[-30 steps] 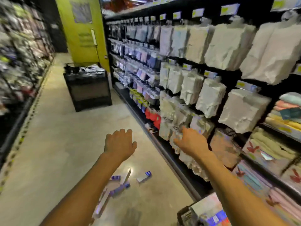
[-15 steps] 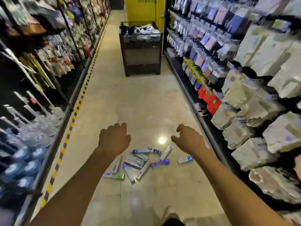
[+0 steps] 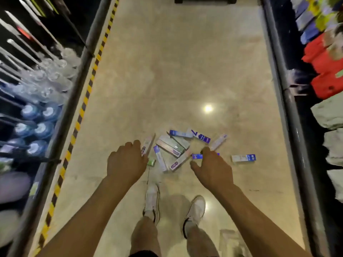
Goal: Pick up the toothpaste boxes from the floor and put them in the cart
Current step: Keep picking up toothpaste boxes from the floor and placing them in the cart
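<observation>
**Head tipped down since the earlier frame: both hands have dropped toward the pile, and the far aisle has left the view.**

Nearest, two white shoes (image 3: 196,206) stand on the floor (image 3: 176,80). Above them the left hand (image 3: 126,165) and right hand (image 3: 212,168) hover apart, each grip loosely curled and holding nothing. Just beyond lie the toothpaste boxes (image 3: 172,147), heaped and overlapping, with one stray box (image 3: 243,158) to the right. None is lifted yet, so the reach has probably only begun. The cart is out of view.
</observation>
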Tool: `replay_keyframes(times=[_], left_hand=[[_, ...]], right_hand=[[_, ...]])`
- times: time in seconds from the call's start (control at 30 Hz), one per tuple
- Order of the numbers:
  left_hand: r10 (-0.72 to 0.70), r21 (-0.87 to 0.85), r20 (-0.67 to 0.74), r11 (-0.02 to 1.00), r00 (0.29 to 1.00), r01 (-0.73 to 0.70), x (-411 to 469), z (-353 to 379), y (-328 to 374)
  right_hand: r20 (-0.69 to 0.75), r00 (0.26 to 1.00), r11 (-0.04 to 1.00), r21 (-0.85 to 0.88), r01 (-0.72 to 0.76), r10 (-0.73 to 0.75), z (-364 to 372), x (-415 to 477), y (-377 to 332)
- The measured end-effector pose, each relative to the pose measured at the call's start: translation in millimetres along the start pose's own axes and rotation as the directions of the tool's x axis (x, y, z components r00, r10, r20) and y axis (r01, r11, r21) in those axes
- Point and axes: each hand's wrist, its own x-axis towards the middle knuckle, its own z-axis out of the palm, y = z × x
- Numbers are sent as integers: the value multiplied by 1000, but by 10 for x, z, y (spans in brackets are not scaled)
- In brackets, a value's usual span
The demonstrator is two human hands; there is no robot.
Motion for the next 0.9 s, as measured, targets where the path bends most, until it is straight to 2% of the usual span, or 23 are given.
replay_keyframes(times=[0.23, 0.5, 0.7, 0.8, 0.9], left_hand=[[-84, -52, 217, 994, 973, 98, 1292, 2258, 128], [-45, -181, 257, 979, 965, 94, 2488, 4693, 307], [-92, -160, 277, 977, 956, 141, 2967, 5823, 230], [-106, -234, 273, 957, 956, 173, 3146, 6209, 246], [-182, -308, 245, 917, 952, 255, 3249, 6517, 330]], right_hand=[[109, 963, 949, 170, -264, 248, 1918, 1464, 401], [160, 908, 891, 191, -413, 386, 4160, 2774, 740], [112, 878, 841, 253, -478, 465, 5153, 3480, 938], [97, 845, 781, 340, -524, 525, 5532, 3736, 959], [83, 795, 703, 419, -575, 601, 5859, 3889, 960]])
